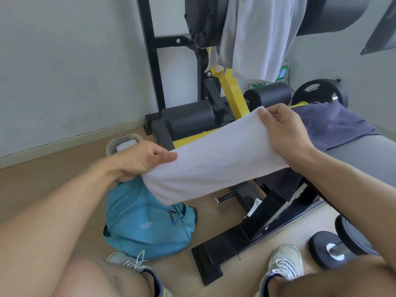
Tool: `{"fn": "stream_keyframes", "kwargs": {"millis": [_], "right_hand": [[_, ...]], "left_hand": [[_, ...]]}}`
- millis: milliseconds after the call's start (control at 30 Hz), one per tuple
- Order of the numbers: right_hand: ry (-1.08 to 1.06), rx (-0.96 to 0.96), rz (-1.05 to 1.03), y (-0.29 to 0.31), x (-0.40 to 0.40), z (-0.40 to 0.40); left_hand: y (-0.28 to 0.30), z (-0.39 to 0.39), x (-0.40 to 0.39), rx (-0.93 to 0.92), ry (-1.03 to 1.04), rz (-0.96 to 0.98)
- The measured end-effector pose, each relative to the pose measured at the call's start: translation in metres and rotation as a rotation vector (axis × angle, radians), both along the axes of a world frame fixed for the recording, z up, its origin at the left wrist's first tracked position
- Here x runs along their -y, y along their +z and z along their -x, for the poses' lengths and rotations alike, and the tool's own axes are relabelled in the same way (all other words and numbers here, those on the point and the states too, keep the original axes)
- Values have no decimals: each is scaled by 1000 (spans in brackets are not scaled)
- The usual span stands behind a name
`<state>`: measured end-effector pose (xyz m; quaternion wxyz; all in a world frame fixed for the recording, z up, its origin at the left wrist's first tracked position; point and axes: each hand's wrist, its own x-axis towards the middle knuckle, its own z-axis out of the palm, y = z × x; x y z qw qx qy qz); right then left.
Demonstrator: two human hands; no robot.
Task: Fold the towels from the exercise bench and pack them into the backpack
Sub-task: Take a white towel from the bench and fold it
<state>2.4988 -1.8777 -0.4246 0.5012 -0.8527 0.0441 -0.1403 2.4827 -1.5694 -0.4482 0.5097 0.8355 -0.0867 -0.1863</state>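
A folded white towel (211, 161) is stretched in the air between my hands. My left hand (142, 158) grips its left end just above the blue backpack (145, 224), which lies on the wooden floor. My right hand (285, 133) pinches the towel's far right corner over the exercise bench (362, 155). A dark blue towel (334, 123) lies spread on the bench pad. A grey-white towel (259, 37) hangs over the upper roller pad of the machine.
The black and yellow bench frame (233, 243) reaches across the floor between my feet. A dumbbell (336, 251) lies at the lower right, and a weight plate (317, 93) leans by the far wall. My shoes (285, 262) stand on the floor.
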Motion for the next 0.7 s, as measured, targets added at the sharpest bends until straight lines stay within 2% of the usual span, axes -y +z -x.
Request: {"fn": "stream_keyframes", "kwargs": {"millis": [133,233,333,467,533,567,633,700], "right_hand": [[-52,-8,10,-1,7,-2],[-66,-6,53,-3,7,-3],[-22,-64,80,-1,6,-3],[205,-391,-133,5,7,5],[236,-420,-205,3,9,6],[207,-386,-239,2,10,4],[135,-318,-332,2,13,1],[87,-278,-411,2,16,-2]], "left_hand": [[0,-3,5,-92,90,159],[-3,-6,7,-80,181,240],[-6,-9,6,-16,207,155],[-6,-9,-1,-20,215,41],[-6,-11,-3,-51,225,30],[-6,-12,-4,-132,219,127],[-1,-11,-8,-339,180,487],[0,-13,-14,-406,165,728]]}}
